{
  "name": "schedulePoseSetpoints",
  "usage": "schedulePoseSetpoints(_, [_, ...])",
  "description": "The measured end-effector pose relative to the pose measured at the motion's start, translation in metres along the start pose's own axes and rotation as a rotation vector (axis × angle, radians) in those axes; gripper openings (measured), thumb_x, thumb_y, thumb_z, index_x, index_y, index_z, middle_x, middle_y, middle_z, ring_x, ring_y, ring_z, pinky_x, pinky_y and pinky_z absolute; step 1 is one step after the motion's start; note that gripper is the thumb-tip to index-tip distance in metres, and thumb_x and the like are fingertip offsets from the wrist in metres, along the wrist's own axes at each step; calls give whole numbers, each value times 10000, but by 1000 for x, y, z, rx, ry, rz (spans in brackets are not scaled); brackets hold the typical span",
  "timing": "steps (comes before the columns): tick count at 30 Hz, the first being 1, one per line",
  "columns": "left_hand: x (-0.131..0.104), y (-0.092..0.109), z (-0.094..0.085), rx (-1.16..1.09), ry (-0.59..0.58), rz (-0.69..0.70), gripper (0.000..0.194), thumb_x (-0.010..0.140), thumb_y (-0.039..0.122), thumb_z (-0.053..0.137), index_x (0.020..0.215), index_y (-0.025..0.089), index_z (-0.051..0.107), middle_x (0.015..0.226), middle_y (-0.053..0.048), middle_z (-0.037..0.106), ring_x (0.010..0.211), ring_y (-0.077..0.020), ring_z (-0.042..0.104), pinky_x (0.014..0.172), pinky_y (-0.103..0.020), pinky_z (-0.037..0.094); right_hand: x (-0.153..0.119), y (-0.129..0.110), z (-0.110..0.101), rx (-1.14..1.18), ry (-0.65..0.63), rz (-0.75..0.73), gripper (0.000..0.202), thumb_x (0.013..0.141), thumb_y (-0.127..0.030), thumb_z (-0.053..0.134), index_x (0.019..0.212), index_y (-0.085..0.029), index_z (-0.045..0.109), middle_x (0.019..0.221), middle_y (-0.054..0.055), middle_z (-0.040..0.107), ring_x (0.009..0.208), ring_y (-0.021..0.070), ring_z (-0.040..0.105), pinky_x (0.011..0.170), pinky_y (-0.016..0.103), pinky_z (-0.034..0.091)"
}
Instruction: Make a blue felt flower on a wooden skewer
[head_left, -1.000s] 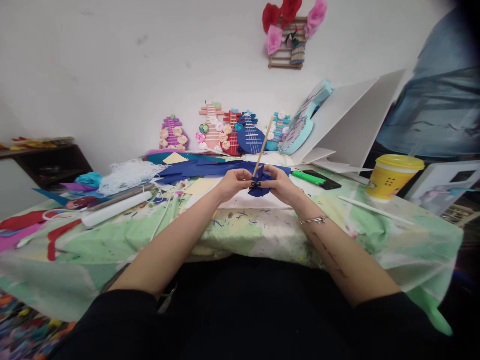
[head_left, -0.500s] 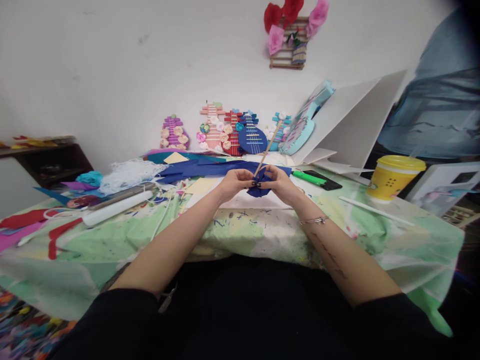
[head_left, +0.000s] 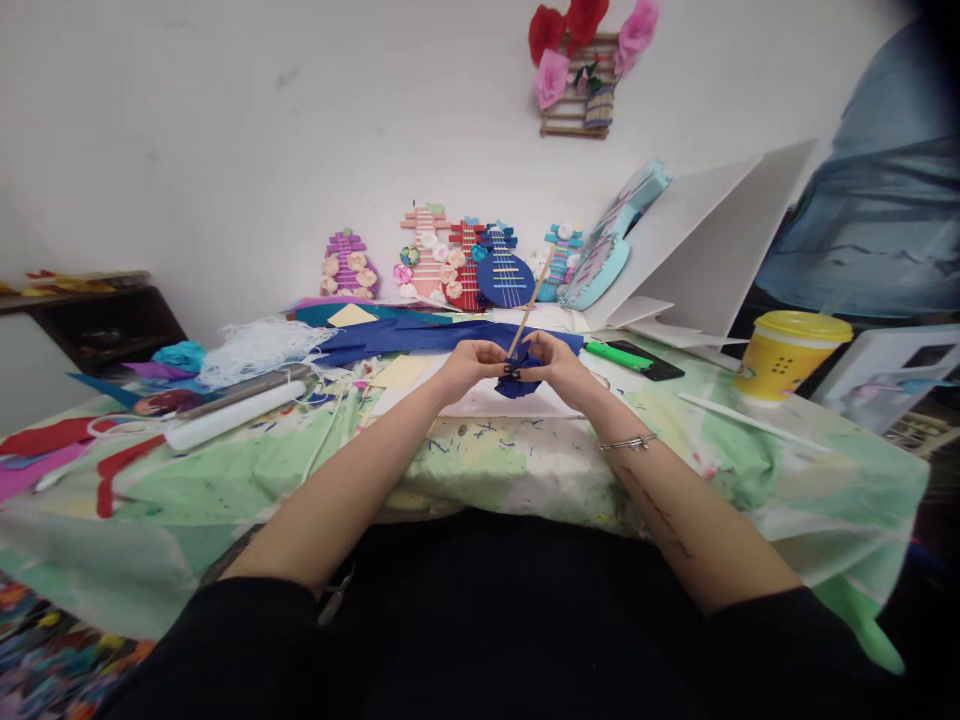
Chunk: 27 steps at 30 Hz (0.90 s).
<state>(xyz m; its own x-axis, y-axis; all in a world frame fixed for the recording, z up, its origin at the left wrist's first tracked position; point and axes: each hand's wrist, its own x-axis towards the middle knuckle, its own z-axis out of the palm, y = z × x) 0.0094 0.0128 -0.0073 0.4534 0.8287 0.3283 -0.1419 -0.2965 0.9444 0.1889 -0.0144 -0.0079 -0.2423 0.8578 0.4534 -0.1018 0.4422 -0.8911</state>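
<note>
Gathered dark blue paper point(head_left: 519, 386) is held up between both hands, over a white sheet point(head_left: 480, 406) at the front of the table. A thin wooden stick point(head_left: 534, 300) rises from it, leaning up to the right. My left hand point(head_left: 474, 368) pinches the paper from the left, with its fingertips near the stick's lower end. From the other side, my right hand point(head_left: 559, 366) grips the paper, its fingers closed against it. The fingertips of both hands nearly meet, and the stick's lower end is hidden there.
Blue paper strips point(head_left: 420, 338) lie behind the hands. On the right are a green cutter point(head_left: 618, 355), a black phone point(head_left: 660, 365) and a yellow cup point(head_left: 787, 360). White string point(head_left: 251, 350) and a white roll point(head_left: 232, 418) lie left. Small decorated instruments point(head_left: 506, 275) stand against the wall.
The blue paper looks more bunched and has turned slightly between the fingers. The stick is tilted a little differently, with its top slightly left and lower. Both hands stay in nearly the same place.
</note>
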Motion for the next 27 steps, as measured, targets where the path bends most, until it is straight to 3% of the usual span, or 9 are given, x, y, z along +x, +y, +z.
schedulePoseSetpoints(10, [2,-4,-2,16,-12,18,445,439,293,914,724,98,633,664,-30,667,606,-128,616,659,-300,476,0,-2,1,12,-24,-14,447,480,-191,874,797,-203,560,806,-9,648,768,150,623,693,285,519])
schedulePoseSetpoints(16, [1,-2,0,20,-41,14,430,434,258,907,714,108,616,657,-17,661,615,-121,609,666,-299,469,-2,-5,1,-49,-29,3,365,636,-371,830,869,-206,603,708,-17,619,646,124,571,601,261,479])
schedulePoseSetpoints(21, [0,-1,1,23,-50,10,424,415,226,902,700,108,611,654,-14,659,616,-127,613,679,-317,487,-3,-5,2,-120,-28,-5,349,656,-461,801,819,-190,652,695,5,629,626,135,558,579,275,466])
schedulePoseSetpoints(27, [0,-3,1,83,-53,-5,404,415,208,892,697,107,620,644,-14,669,618,-134,627,678,-313,502,-4,-5,3,-235,5,-35,278,659,-401,774,768,-165,676,718,14,650,657,139,564,614,274,446])
